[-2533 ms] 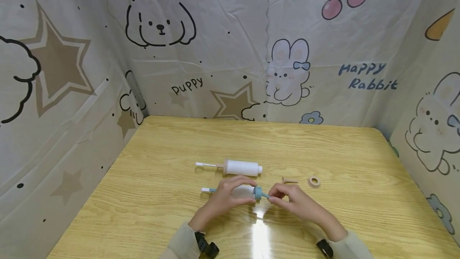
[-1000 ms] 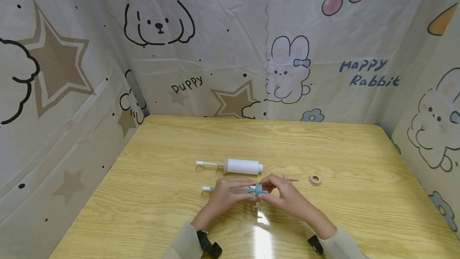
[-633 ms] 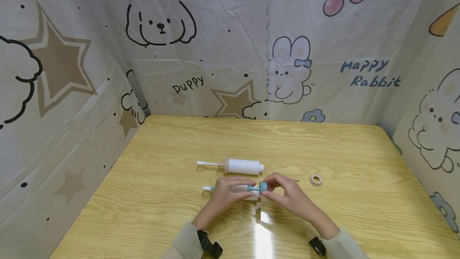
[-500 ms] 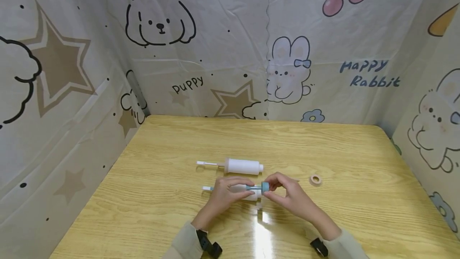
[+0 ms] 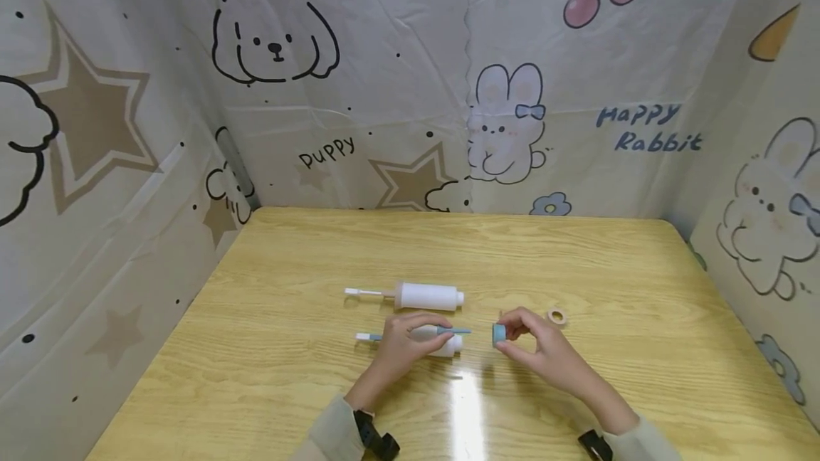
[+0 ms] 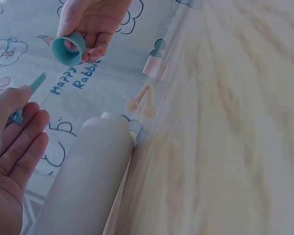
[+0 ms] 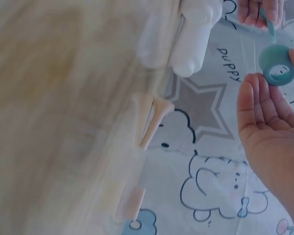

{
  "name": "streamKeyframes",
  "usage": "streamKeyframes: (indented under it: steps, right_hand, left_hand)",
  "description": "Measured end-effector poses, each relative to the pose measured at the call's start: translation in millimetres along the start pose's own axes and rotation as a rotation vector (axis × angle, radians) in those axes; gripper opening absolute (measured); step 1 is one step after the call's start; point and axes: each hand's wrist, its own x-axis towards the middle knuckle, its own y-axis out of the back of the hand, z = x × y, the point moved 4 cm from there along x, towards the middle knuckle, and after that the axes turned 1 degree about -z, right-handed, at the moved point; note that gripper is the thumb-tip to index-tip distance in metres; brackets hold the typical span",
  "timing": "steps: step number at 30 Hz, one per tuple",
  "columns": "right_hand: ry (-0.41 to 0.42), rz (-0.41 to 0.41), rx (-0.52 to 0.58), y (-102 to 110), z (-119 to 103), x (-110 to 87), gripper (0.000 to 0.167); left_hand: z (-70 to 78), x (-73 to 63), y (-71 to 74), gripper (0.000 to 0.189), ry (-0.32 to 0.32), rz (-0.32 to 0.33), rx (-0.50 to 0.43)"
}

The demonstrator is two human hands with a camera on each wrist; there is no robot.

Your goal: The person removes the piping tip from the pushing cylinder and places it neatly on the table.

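My left hand [image 5: 405, 340] pinches a slim teal nozzle-like piece [image 5: 460, 331] with a flared end, its thin tip pointing right. Between thumb and fingers, my right hand [image 5: 544, 348] holds a teal screw ring [image 5: 499, 335], a gap away from the nozzle tip. In the left wrist view the ring's hollow opening [image 6: 68, 50] faces the camera. Behind and below the left hand lies a white bottle [image 5: 453, 347], partly hidden by it. A teal stem with a white flat tip [image 5: 364, 337] sticks out on the left.
Farther back lies a second white bottle [image 5: 428, 296] with a beige collar and a white-tipped stem. A beige ring [image 5: 557, 316] rests beyond the right hand. A beige flared nozzle [image 7: 156, 122] lies on the wooden table [image 5: 307, 247]. Printed cloth hangs around the table.
The right hand has moved right with the teal ring, sliding it off the teal nozzle. The left hand still pinches the nozzle in nearly the same place.
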Motion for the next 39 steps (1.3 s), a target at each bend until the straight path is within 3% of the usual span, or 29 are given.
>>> streamKeyframes:
  steps: [9, 16, 20, 25, 39]
  right_hand:
    - [-0.022, 0.044, -0.075, 17, 6, -13.7, 0.023]
    - [-0.019, 0.064, -0.085, 30, 8, -22.8, 0.026]
    - [-0.045, 0.065, -0.091, 34, 10, -27.9, 0.024]
    - [-0.084, 0.074, -0.123, 41, 15, -36.2, 0.025]
    - [-0.089, 0.102, -0.173, 60, 25, -55.3, 0.028]
  left_hand:
    - [4.0, 3.8, -13.9, 0.01, 0.02, -0.003, -0.027]
    - [6.1, 7.4, -29.3, 0.009, -0.088, 0.023, -0.033]
    - [9.7, 8.6, -37.1, 0.01, -0.074, 0.027, -0.055]
    - [10.8, 11.2, -49.1, 0.01, -0.106, 0.024, -0.037]
    - [16.4, 20.1, -78.8, 0.011, -0.103, 0.025, -0.04]
